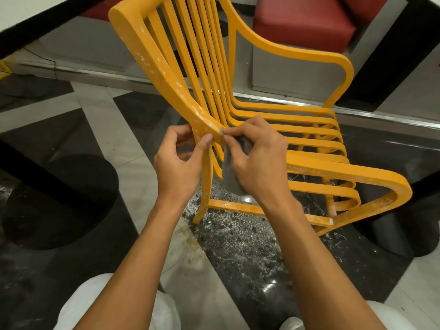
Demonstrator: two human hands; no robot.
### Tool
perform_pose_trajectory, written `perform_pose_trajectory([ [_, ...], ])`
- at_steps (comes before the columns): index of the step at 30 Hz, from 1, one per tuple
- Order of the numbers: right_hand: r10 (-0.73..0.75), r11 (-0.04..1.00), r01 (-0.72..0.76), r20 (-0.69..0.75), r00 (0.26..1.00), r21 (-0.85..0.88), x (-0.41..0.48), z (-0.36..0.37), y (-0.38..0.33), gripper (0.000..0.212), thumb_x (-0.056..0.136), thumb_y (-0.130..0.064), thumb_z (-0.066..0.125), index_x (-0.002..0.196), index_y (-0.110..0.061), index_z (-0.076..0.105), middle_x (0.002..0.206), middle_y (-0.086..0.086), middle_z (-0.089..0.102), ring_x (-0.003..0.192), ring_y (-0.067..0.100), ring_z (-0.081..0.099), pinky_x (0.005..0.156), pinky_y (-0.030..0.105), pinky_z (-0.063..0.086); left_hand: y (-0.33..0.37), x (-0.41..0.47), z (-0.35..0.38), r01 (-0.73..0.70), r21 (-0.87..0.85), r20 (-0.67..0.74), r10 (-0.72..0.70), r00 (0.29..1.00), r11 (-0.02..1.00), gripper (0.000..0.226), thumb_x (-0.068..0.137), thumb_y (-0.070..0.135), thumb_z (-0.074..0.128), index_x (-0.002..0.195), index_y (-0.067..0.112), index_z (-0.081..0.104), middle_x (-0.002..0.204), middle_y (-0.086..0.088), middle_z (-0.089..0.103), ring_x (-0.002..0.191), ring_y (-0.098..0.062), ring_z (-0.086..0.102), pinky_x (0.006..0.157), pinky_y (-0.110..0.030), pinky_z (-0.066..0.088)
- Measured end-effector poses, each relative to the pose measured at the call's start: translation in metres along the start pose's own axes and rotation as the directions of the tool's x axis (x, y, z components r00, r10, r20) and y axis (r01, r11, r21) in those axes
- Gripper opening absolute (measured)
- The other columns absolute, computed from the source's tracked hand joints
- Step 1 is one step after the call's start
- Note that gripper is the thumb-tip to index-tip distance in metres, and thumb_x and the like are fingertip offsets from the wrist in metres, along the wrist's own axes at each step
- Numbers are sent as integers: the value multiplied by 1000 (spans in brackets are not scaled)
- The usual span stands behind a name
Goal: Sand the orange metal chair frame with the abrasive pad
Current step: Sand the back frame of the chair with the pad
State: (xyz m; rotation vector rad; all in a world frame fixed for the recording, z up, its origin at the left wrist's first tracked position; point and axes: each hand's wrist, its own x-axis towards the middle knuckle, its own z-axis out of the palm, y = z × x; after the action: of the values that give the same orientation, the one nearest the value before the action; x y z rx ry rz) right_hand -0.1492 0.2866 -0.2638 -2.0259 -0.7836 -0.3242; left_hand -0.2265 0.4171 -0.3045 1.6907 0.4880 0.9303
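Note:
The orange metal chair frame (166, 75) stands on the floor in front of me, its slatted back and seat facing right, with white scuffed patches along the near side rail. My left hand (178, 160) grips that rail at the bend where back meets seat, thumb on top. My right hand (257, 158) holds a grey abrasive pad (229, 175) and pinches it against the same bend, right beside my left thumb. Most of the pad hangs below my right palm.
A black round table base (64, 201) sits on the floor at the left, another dark base (404, 234) at the right. A red-cushioned bench (302, 22) stands behind the chair. The floor is black and white marble (238, 246), dusty under the chair. My white-clad knees show at the bottom.

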Motion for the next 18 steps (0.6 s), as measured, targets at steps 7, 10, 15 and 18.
perform_pose_trajectory([
  [7,43,997,-44,-11,999,-56,16,6,-3,8,92,-21,76,95,-18,82,94,-6,67,86,7,62,78,27,53,0,1,2,-23,3,-50,23,998,1000,33,98,31,77,123,11,68,113,4,73,106,-8,70,82,-14,54],
  [10,-8,1000,8,1,1000,0,8,7,-8,8,92,-19,76,96,-15,81,93,-4,66,85,8,62,77,24,51,0,2,1,-24,-13,-49,24,999,1000,33,97,30,78,122,12,68,113,3,74,106,-11,71,82,-17,55],
  [15,44,998,-44,4,999,-38,6,-2,3,6,92,-22,76,95,-21,81,93,-7,67,85,5,61,76,21,51,1,2,0,-39,-13,-56,39,998,999,30,97,30,77,122,15,68,113,3,74,105,-10,71,82,-18,56],
  [18,31,998,-32,-10,999,-48,15,6,-5,7,92,-21,75,95,-19,81,94,-6,68,86,7,63,78,25,52,2,2,0,-35,-18,-61,33,998,999,31,97,29,77,121,13,68,113,3,74,105,-10,71,83,-19,57],
])
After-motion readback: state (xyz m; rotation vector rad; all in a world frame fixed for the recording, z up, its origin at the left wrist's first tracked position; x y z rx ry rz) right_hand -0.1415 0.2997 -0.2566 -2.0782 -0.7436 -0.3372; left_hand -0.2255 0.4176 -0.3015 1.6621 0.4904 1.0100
